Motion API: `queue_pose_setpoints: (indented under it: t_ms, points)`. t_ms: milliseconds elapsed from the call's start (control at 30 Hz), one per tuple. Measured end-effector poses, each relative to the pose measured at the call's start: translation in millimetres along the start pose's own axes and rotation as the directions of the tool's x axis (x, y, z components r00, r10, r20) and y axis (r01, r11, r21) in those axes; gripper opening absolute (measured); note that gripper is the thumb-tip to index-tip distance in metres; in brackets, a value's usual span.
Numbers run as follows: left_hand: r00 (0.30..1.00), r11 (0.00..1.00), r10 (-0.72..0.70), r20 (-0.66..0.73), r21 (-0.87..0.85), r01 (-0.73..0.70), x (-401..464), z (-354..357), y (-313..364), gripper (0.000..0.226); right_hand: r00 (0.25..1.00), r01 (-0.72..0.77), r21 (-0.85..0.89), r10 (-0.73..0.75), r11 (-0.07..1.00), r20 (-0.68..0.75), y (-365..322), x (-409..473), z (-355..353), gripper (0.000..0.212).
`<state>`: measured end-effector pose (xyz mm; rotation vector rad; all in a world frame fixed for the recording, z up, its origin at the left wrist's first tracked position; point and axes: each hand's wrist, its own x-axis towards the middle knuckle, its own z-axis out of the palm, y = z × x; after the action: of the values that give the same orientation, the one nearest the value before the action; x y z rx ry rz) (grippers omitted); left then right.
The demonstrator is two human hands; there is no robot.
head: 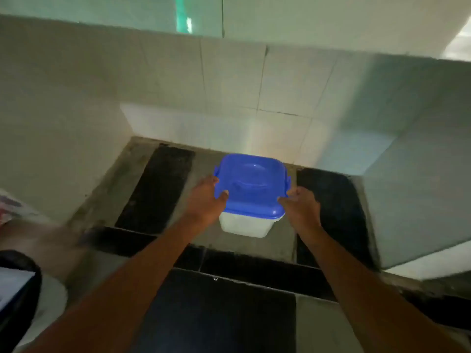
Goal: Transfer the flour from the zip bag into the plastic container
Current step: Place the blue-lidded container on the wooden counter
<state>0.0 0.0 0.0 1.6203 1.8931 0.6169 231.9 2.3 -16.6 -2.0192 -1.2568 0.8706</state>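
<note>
A square translucent plastic container point(243, 225) with a blue lid point(251, 184) stands on the grey counter point(280, 240), close to the tiled back wall. The lid is on. My left hand point(207, 200) grips its left side, thumb on the lid's edge. My right hand point(302, 207) grips its right side, fingers at the lid's rim. Whether the container rests on the counter or is lifted a little is unclear. No zip bag is in view.
Black tile strips point(155, 189) cross the counter. A white tiled wall point(229, 98) rises behind, and a white block point(418, 194) juts in at the right. A dark round object point(17, 296) sits at the lower left edge.
</note>
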Motion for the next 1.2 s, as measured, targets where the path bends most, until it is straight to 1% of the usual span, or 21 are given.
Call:
queue_pose_setpoints:
  t_ms: [67,100,133,200,267,333,400,467,500,533,567,633,667,700,767,867,900,1000,1033,1133,1200]
  points:
    - [1.000,0.997,0.001,0.024,0.082,-0.003,22,30,-19,0.064,0.998,-0.061,0.044,0.061,0.997,0.006,25,21,21,0.058]
    - [1.000,0.998,-0.018,0.019,0.058,0.017,40,48,-31,0.072,0.997,-0.080,0.081,0.080,0.994,0.008,38,35,32,0.070]
    - [0.998,0.998,-0.058,0.033,0.007,0.057,51,61,-40,0.079,0.993,-0.115,0.126,0.112,0.985,0.028,47,44,42,0.081]
    - [0.996,0.978,-0.085,0.023,-0.192,0.088,79,90,-61,0.090,0.990,-0.140,0.221,0.134,0.965,0.045,70,67,63,0.100]
    - [0.992,0.940,-0.119,0.031,-0.319,0.123,107,112,-83,0.079,0.990,-0.139,0.304,0.121,0.942,0.078,83,85,80,0.109]
    - [0.991,0.906,-0.131,-0.007,-0.407,0.117,115,126,-92,0.079,0.991,-0.133,0.396,0.113,0.909,0.074,95,97,94,0.098]
    - [0.987,0.877,-0.148,-0.056,-0.468,0.105,103,127,-85,0.081,0.995,-0.094,0.491,0.091,0.866,0.032,101,97,100,0.072]
    - [0.972,0.838,-0.220,-0.087,-0.527,0.142,95,128,-83,0.060,0.997,-0.071,0.539,0.083,0.840,0.002,107,95,102,0.056]
    - [0.960,0.817,-0.257,-0.106,-0.554,0.157,92,126,-81,0.052,0.996,-0.067,0.561,0.086,0.825,-0.007,107,90,101,0.054]
    - [0.954,0.798,-0.284,-0.095,-0.575,0.180,86,122,-78,0.053,0.994,-0.082,0.569,0.109,0.818,-0.014,106,83,100,0.059]
    - [0.948,0.776,-0.310,-0.076,-0.596,0.206,81,117,-77,0.056,0.990,-0.111,0.565,0.142,0.818,-0.011,105,74,97,0.070]
    - [0.935,0.717,-0.355,0.007,-0.640,0.278,57,97,-72,0.066,0.977,-0.181,0.540,0.214,0.822,0.003,100,49,85,0.091]
    - [0.921,0.681,-0.384,0.066,-0.653,0.331,41,85,-68,0.072,0.972,-0.206,0.537,0.233,0.818,0.018,95,33,76,0.094]
    - [0.907,0.656,-0.406,0.114,-0.655,0.375,24,73,-65,0.073,0.969,-0.228,0.533,0.246,0.815,0.038,90,15,66,0.092]
    - [0.881,0.598,-0.431,0.198,-0.669,0.442,-17,44,-57,0.070,0.959,-0.268,0.522,0.274,0.810,0.067,76,-26,45,0.078]
    - [0.821,0.535,-0.468,0.326,-0.636,0.557,-80,-18,-45,0.091,0.934,-0.354,0.483,0.326,0.801,0.144,40,-99,1,0.065]
    - [0.816,0.536,-0.462,0.347,-0.624,0.568,-101,-39,-40,0.088,0.929,-0.369,0.477,0.332,0.798,0.163,27,-122,-14,0.065]
    - [0.803,0.543,-0.466,0.370,-0.597,0.590,-162,-124,-7,0.064,0.920,-0.391,0.448,0.320,0.804,0.227,-39,-200,-70,0.075]
    - [0.800,0.558,-0.471,0.371,-0.577,0.596,-184,-154,7,0.064,0.919,-0.392,0.456,0.314,0.799,0.239,-60,-227,-89,0.076]
    - [0.823,0.607,-0.459,0.335,-0.558,0.566,-242,-246,55,0.077,0.923,-0.376,0.474,0.278,0.796,0.265,-137,-301,-150,0.053]
    - [0.855,0.637,-0.419,0.306,-0.572,0.517,-278,-303,92,0.065,0.937,-0.337,0.497,0.231,0.799,0.263,-187,-344,-189,0.044]
